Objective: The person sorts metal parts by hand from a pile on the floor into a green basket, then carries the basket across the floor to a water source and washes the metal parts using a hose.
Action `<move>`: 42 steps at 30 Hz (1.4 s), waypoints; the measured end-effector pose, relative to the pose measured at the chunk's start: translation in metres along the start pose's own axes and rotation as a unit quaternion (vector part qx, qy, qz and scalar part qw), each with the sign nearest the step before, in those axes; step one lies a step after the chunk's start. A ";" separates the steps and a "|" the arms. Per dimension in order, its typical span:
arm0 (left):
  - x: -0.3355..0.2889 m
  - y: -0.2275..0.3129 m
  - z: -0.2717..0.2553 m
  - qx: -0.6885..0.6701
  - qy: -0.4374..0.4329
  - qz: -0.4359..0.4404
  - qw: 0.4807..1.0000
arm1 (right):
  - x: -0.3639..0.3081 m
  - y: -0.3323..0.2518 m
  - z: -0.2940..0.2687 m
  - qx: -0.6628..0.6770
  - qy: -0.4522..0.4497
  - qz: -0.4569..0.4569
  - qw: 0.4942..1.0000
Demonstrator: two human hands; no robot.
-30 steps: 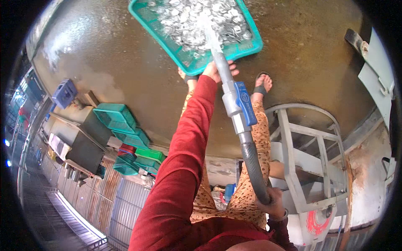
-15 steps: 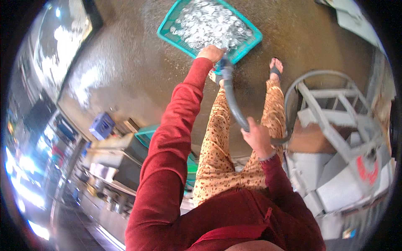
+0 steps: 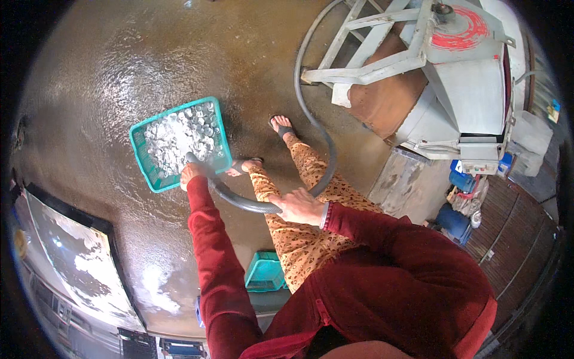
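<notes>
A teal plastic basket (image 3: 136, 152) stands on the wet floor, holding many small shiny, silvery-white pieces (image 3: 182, 134) whose kind I cannot make out. My left hand (image 3: 192, 173) is closed around the end part of a grey flexible hose (image 3: 242, 203), over the basket's near rim. The hose mouth points in over the shiny pieces. Farther along, my right hand (image 3: 300, 206) wraps round the hose, which hangs in front of my legs. From there the hose loops up past my right foot toward the white machine.
At the far right is a white metal machine (image 3: 466, 96) on an angled frame. My sandalled feet (image 3: 281, 125) stand beside the basket. Another teal basket (image 3: 263, 272) lies near my left leg. A dark-edged, patchy white panel (image 3: 78, 257) is at the left. The brown floor (image 3: 143, 66) is wet.
My view has swung round to the right, so the machine shows more fully. The basket and both hands now sit lower and farther left in view. Both hands stay on the hose.
</notes>
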State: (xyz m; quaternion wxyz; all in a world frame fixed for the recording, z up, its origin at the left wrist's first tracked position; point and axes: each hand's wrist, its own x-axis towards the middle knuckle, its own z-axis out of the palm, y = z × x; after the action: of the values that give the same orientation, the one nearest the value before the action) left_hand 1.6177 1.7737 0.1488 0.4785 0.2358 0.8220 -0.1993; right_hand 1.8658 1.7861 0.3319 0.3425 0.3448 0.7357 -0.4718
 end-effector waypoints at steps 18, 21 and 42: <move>-0.203 0.248 -0.190 0.103 0.341 0.488 0.797 | -0.202 0.138 -0.306 0.123 0.425 -0.146 0.885; -0.245 0.248 -0.228 0.113 0.587 0.567 0.566 | -0.179 0.172 -0.333 0.095 0.476 -0.157 0.860; -0.230 0.006 0.023 -0.088 0.188 0.133 0.969 | -0.054 0.214 -0.319 -0.344 0.562 0.041 0.751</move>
State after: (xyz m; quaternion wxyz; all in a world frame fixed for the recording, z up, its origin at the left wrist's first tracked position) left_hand 1.7362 1.7201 0.3401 0.3564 0.3335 0.8727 -0.0125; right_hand 2.0154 2.1411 0.3811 -0.0189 0.4365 0.8932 0.1065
